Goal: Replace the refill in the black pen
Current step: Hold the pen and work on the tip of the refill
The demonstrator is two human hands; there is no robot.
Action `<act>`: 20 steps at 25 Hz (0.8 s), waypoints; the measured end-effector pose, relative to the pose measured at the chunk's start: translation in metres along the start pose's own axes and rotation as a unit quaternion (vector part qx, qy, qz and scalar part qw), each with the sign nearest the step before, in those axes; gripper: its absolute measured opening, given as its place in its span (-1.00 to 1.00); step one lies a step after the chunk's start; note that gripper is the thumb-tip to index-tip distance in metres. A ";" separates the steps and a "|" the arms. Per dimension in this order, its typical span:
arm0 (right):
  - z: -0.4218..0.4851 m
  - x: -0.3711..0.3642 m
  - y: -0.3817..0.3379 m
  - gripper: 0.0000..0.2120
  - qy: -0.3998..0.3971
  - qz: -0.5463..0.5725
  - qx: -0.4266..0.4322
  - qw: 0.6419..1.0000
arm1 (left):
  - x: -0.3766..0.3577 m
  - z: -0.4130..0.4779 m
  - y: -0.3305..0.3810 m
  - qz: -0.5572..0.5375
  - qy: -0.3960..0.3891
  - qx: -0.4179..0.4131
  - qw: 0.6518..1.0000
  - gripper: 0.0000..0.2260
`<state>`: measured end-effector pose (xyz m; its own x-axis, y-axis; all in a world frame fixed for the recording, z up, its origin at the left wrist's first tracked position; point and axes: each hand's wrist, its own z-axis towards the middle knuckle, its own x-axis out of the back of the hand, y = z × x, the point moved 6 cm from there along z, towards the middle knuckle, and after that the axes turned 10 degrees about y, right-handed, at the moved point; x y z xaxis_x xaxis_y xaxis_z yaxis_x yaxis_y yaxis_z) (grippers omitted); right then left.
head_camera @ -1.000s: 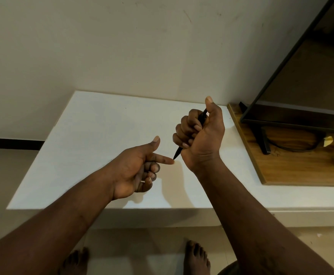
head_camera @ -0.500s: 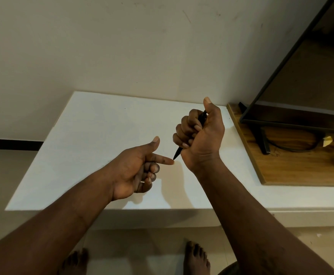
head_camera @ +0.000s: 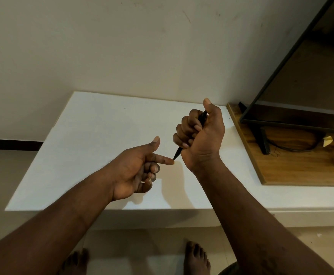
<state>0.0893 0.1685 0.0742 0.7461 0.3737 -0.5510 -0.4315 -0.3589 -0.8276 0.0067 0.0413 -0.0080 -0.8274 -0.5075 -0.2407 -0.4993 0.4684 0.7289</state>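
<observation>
My right hand (head_camera: 201, 133) grips the black pen (head_camera: 201, 118) in a fist over the white table (head_camera: 94, 139). The thumb stands up past the pen's top end. The pen's pointed tip (head_camera: 176, 154) sticks out below the fist, slanting down to the left. My left hand (head_camera: 136, 169) is held palm-up just left of it, and its straight index fingertip touches the pen's tip. The other three left fingers are curled into the palm. A small pale speck shows between them; I cannot tell what it is.
A wooden board (head_camera: 293, 165) lies on the table's right part. It carries a black screen (head_camera: 305, 80) on a stand, with a cable (head_camera: 293, 148). A plain wall rises behind the table. My bare feet (head_camera: 197, 259) stand on the tiled floor below the front edge.
</observation>
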 end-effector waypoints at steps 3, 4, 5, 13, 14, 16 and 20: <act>0.000 0.000 0.000 -0.49 0.002 0.003 -0.001 1.000 | 0.000 0.000 0.000 0.001 -0.001 -0.001 1.000 -0.39; 0.000 0.000 0.000 -0.49 0.002 0.004 -0.001 1.000 | 0.000 0.000 0.000 0.001 -0.001 -0.001 1.000 -0.39; -0.001 0.001 0.000 -0.49 0.003 0.007 -0.001 1.000 | 0.000 -0.001 -0.001 0.000 -0.001 -0.001 1.000 -0.39; 0.000 0.002 0.000 -0.49 0.000 0.026 -0.008 1.000 | -0.001 -0.001 -0.001 -0.001 0.000 -0.004 1.000 -0.40; 0.000 0.002 0.000 -0.48 -0.002 0.028 -0.008 1.000 | -0.001 -0.002 -0.001 -0.002 0.000 -0.003 1.000 -0.40; 0.000 0.003 0.000 -0.49 0.003 0.029 -0.008 1.000 | -0.001 -0.002 -0.001 -0.002 0.001 -0.004 1.000 -0.40; 0.001 0.004 0.000 -0.51 0.007 0.032 -0.009 0.999 | -0.001 -0.002 0.000 -0.002 0.004 -0.003 1.000 -0.40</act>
<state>0.0918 0.1713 0.0716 0.7247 0.3378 -0.6005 -0.4692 -0.3963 -0.7892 0.0080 0.0405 -0.0064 -0.8232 -0.5155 -0.2379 -0.5008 0.4620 0.7320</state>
